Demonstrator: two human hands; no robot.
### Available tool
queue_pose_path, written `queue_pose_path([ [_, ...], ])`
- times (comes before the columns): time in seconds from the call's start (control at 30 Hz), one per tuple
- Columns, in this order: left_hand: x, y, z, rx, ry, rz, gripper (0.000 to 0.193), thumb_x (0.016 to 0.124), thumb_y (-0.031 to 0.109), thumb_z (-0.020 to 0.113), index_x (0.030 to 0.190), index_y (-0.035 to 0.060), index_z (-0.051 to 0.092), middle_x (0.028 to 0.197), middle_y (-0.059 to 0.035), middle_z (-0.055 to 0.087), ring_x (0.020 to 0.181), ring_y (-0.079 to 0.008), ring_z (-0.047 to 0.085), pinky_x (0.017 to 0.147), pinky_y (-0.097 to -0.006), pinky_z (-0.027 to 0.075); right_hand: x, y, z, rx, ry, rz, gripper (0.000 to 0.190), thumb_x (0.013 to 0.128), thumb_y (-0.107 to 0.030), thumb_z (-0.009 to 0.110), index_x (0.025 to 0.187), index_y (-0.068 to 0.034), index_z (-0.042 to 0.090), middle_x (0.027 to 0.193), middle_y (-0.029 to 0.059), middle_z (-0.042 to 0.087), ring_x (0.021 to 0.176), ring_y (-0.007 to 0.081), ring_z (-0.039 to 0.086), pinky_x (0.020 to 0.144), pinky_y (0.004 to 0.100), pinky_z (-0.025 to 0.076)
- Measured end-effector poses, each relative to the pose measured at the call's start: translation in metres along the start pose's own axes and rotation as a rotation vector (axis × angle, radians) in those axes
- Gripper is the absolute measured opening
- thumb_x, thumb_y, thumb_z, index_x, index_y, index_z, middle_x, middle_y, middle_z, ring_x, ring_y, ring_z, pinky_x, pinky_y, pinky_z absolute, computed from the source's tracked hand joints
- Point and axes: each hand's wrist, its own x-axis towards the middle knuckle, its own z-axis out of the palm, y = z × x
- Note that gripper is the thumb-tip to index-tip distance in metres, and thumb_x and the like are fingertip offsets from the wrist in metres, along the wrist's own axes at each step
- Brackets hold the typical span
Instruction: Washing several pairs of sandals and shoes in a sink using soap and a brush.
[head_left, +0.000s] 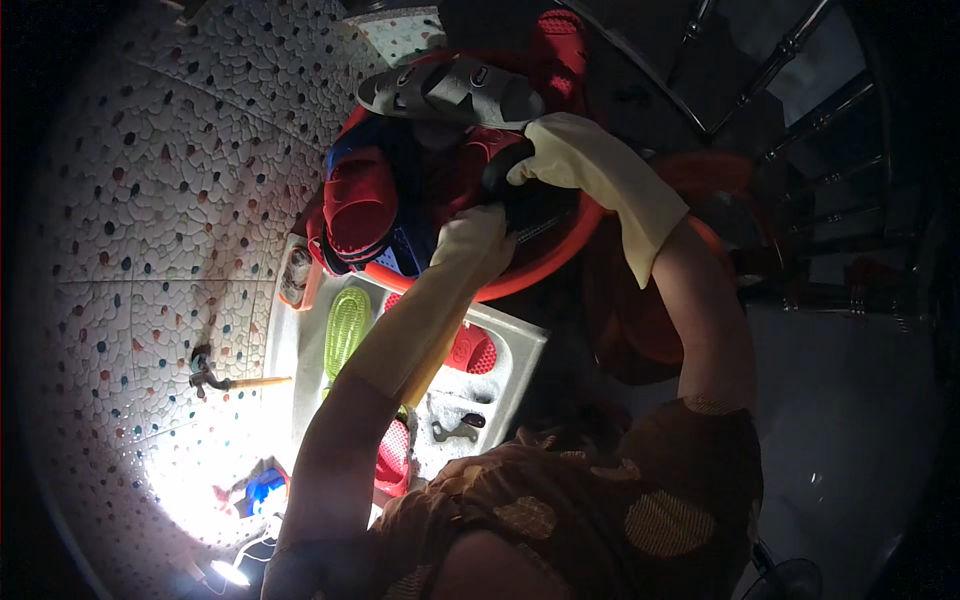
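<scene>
My right hand (551, 159), in a pale yellow rubber glove, grips a dark slipper (508, 166) over an orange-red plastic basin (517, 279). My left hand (474, 236), gloved alike, is closed at the slipper's near end; its fingertips are hidden. A grey slide sandal (457, 90) lies across the basin's far side. Red slippers (360, 199) are heaped on the left, with a blue slipper (401, 251) beneath them. Another red slipper (561, 45) stands at the far rim. Shadow hides much of the basin's inside.
Below the basin, a lit sink (517, 345) holds a green slipper (347, 330), red slippers (471, 349) and foam. A tap (206, 375) juts from the pebble-patterned wall (187, 187). A lamp (229, 573) shines at lower left. Metal railings (780, 60) and an orange tub (645, 322) stand right.
</scene>
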Motion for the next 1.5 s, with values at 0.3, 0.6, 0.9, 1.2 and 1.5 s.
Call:
queue_pose_path([
  [0.3, -0.003, -0.021, -0.028, -0.379, 0.228, 0.061, 0.035, 0.080, 0.026, 0.061, 0.103, 0.0002, 0.064, 0.089, -0.0248, 0.068, 0.090, -0.0388, 0.069, 0.079, -0.0492, 0.052, -0.022, 0.056, 0.057, 0.686, 0.416, 0.210, 0.035, 0.096, -0.031, 0.059, 0.109, 0.001, 0.065, 0.087, 0.0079, 0.068, 0.075, 0.0175, 0.063, 0.069, 0.0326, 0.051],
  [0.6, 0.021, -0.054, -0.050, -0.862, 0.134, -0.140, 0.034, 0.076, 0.005, 0.057, 0.108, 0.0046, 0.070, 0.077, 0.0017, 0.062, 0.065, -0.0089, 0.052, 0.061, -0.0273, 0.042, -0.008, 0.056, 0.157, 1.065, 0.106, -0.032, 0.039, 0.084, 0.009, 0.048, 0.120, -0.001, 0.063, 0.108, 0.0084, 0.068, 0.101, 0.0185, 0.063, 0.084, 0.0311, 0.051],
  [0.9, 0.026, -0.050, -0.077, -1.220, -0.002, -0.156, 0.043, 0.070, -0.002, 0.053, 0.110, 0.0023, 0.067, 0.090, -0.0022, 0.065, 0.082, -0.0157, 0.057, 0.077, -0.0296, 0.044, -0.021, 0.049, 0.134, 0.731, -0.073, 0.172, 0.031, 0.086, 0.000, 0.052, 0.112, 0.000, 0.068, 0.113, 0.0169, 0.070, 0.102, 0.0196, 0.067, 0.084, 0.0303, 0.051],
  [1.2, 0.025, -0.083, -0.094, -1.358, -0.085, -0.252, 0.058, 0.065, 0.004, 0.052, 0.123, 0.0006, 0.058, 0.111, -0.0067, 0.064, 0.100, -0.0227, 0.058, 0.094, -0.0328, 0.044, 0.004, 0.030, 0.128, 0.729, -0.321, 0.314, 0.028, 0.087, -0.004, 0.053, 0.109, 0.000, 0.069, 0.110, 0.0174, 0.070, 0.101, 0.0211, 0.068, 0.084, 0.0305, 0.052],
  [1.5, 0.026, -0.123, -0.097, -1.436, -0.063, -0.363, 0.048, 0.070, 0.002, 0.051, 0.117, -0.0018, 0.059, 0.107, -0.0088, 0.064, 0.094, -0.0235, 0.060, 0.084, -0.0325, 0.050, 0.044, 0.015, 0.113, 0.734, -0.561, 0.417, 0.026, 0.088, -0.008, 0.053, 0.106, -0.001, 0.071, 0.108, 0.0179, 0.071, 0.100, 0.0223, 0.068, 0.085, 0.0307, 0.052],
])
